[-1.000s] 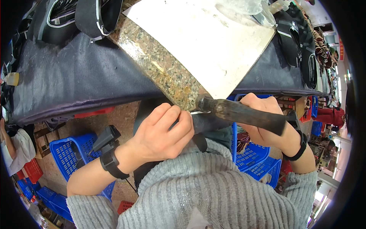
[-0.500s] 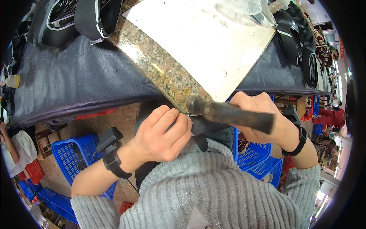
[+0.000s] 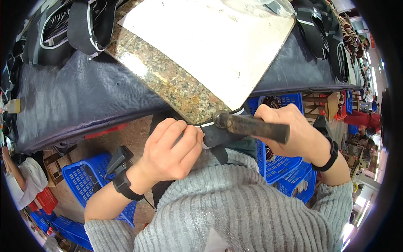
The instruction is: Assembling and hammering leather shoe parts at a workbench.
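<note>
My right hand [image 3: 300,130] is closed round a hammer [image 3: 258,127], whose handle is mostly hidden by the fingers. The hammer's dark, worn head lies over the near corner of a speckled stone slab [image 3: 168,77]; whether it touches is unclear. Beneath it, along that corner, runs a black shoe-upper-like piece [image 3: 218,137] with white edging. At its left end my left hand [image 3: 170,149] pinches the piece, fingertips beside the slab's edge. Part of the piece is hidden behind the hammer and my left fingers.
A white board [image 3: 218,46] covers much of the slab, with clear plastic at its far end. Stacked black pieces with white edging [image 3: 90,29] lie far left, more [image 3: 312,29] far right. Blue baskets [image 3: 86,176] stand below the dark-covered table [image 3: 84,90] on both sides.
The hammer, blurred before, now appears sharper and slightly lower left relative to my right hand. More of the black piece and its white edging shows. My left hand keeps its pinch; the whole view has shifted slightly.
</note>
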Demonstrator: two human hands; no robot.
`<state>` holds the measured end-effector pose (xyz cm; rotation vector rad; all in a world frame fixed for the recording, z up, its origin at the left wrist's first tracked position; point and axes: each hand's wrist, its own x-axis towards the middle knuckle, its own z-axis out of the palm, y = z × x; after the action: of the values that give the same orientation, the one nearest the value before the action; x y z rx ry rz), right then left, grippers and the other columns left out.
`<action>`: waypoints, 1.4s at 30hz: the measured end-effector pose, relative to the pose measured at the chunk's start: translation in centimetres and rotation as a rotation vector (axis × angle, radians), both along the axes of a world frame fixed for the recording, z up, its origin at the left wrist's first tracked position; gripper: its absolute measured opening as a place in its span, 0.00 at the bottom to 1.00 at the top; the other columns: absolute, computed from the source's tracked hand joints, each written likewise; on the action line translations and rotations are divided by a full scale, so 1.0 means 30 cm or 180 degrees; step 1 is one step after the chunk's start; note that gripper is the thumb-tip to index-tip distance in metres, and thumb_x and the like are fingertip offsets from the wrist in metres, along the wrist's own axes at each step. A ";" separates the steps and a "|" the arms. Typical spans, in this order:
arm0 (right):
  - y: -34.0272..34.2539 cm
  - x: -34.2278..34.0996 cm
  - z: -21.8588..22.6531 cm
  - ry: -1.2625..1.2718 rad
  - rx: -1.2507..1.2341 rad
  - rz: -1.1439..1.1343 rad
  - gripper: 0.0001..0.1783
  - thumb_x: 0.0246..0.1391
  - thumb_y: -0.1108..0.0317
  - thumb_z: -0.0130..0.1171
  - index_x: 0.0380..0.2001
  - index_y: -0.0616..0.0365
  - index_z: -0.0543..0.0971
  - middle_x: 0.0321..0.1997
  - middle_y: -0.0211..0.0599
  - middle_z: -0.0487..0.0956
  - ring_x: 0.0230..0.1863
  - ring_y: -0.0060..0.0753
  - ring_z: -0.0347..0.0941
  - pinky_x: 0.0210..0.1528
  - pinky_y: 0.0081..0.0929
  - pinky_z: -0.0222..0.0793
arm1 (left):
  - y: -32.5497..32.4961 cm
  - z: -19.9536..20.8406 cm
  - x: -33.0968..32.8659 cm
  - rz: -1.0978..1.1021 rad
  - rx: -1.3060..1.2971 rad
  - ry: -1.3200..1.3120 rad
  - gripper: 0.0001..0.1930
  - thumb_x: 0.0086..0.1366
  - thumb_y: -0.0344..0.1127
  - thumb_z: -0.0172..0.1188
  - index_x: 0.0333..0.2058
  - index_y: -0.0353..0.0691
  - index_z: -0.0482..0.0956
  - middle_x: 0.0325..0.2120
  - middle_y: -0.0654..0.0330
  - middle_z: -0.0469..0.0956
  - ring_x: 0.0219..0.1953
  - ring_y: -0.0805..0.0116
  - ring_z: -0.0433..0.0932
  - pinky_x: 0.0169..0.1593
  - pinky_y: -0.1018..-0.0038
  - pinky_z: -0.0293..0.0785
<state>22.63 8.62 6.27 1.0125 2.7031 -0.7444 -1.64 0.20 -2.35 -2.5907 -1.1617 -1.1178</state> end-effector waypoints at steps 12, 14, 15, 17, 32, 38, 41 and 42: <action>0.006 0.008 -0.022 0.0370 0.0146 -0.0003 0.15 0.50 0.65 0.62 0.27 0.61 0.66 0.14 0.45 0.72 0.19 0.51 0.74 0.20 0.39 0.66 | -0.039 -0.023 0.016 0.0664 -0.1205 -0.0968 0.16 0.48 0.24 0.68 0.36 0.33 0.73 0.30 0.57 0.72 0.32 0.62 0.73 0.36 0.70 0.71; 0.000 0.010 -0.022 0.0329 0.0069 -0.0057 0.15 0.49 0.66 0.62 0.29 0.61 0.66 0.15 0.46 0.73 0.20 0.52 0.74 0.21 0.41 0.66 | -0.054 -0.023 0.027 0.1048 -0.2367 -0.2097 0.17 0.53 0.30 0.68 0.38 0.35 0.70 0.30 0.55 0.74 0.34 0.64 0.75 0.41 0.71 0.72; -0.004 0.011 -0.020 0.0342 0.0066 -0.0048 0.15 0.49 0.66 0.62 0.29 0.61 0.66 0.15 0.46 0.73 0.20 0.52 0.74 0.21 0.41 0.66 | -0.061 -0.059 0.018 0.0857 -0.2541 -0.2327 0.17 0.55 0.29 0.67 0.39 0.36 0.69 0.32 0.56 0.74 0.36 0.69 0.74 0.42 0.74 0.70; -0.005 0.012 -0.016 0.0295 0.0107 0.0001 0.14 0.48 0.67 0.61 0.30 0.62 0.67 0.16 0.46 0.74 0.21 0.51 0.74 0.22 0.40 0.67 | -0.063 -0.066 0.009 0.0632 -0.2862 -0.2705 0.16 0.55 0.29 0.67 0.39 0.36 0.70 0.31 0.57 0.75 0.36 0.71 0.74 0.43 0.75 0.70; -0.014 -0.070 0.051 0.0427 0.0336 0.0181 0.13 0.47 0.66 0.61 0.28 0.62 0.70 0.19 0.44 0.75 0.21 0.48 0.75 0.21 0.36 0.68 | -0.024 -0.040 0.001 0.0220 -0.0300 -0.0510 0.14 0.42 0.24 0.62 0.32 0.32 0.78 0.23 0.61 0.72 0.29 0.64 0.73 0.37 0.67 0.70; 0.005 -0.086 0.037 0.0151 0.0496 0.0338 0.19 0.50 0.59 0.63 0.26 0.61 0.68 0.15 0.42 0.73 0.18 0.46 0.73 0.19 0.34 0.67 | -0.022 -0.041 -0.003 0.0137 -0.0259 -0.0530 0.15 0.41 0.26 0.62 0.32 0.32 0.78 0.24 0.60 0.73 0.30 0.63 0.73 0.37 0.67 0.70; -0.003 -0.081 0.010 0.0024 0.0467 0.0510 0.19 0.50 0.58 0.63 0.27 0.61 0.67 0.15 0.41 0.73 0.17 0.46 0.73 0.18 0.35 0.66 | -0.029 -0.055 -0.004 0.0163 -0.0273 -0.0578 0.16 0.40 0.27 0.62 0.33 0.32 0.78 0.25 0.60 0.73 0.30 0.63 0.73 0.38 0.67 0.70; 0.004 -0.081 0.017 -0.0004 0.0437 0.0463 0.19 0.50 0.58 0.63 0.27 0.61 0.68 0.15 0.41 0.73 0.17 0.47 0.73 0.18 0.35 0.66 | -0.026 -0.055 -0.004 0.0163 -0.0268 -0.0577 0.16 0.40 0.27 0.62 0.33 0.32 0.78 0.25 0.60 0.73 0.30 0.63 0.73 0.38 0.67 0.70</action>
<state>20.19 8.75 6.77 0.8304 2.8222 -0.5390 -1.75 -0.59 -4.00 -2.5475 -1.3315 -1.3445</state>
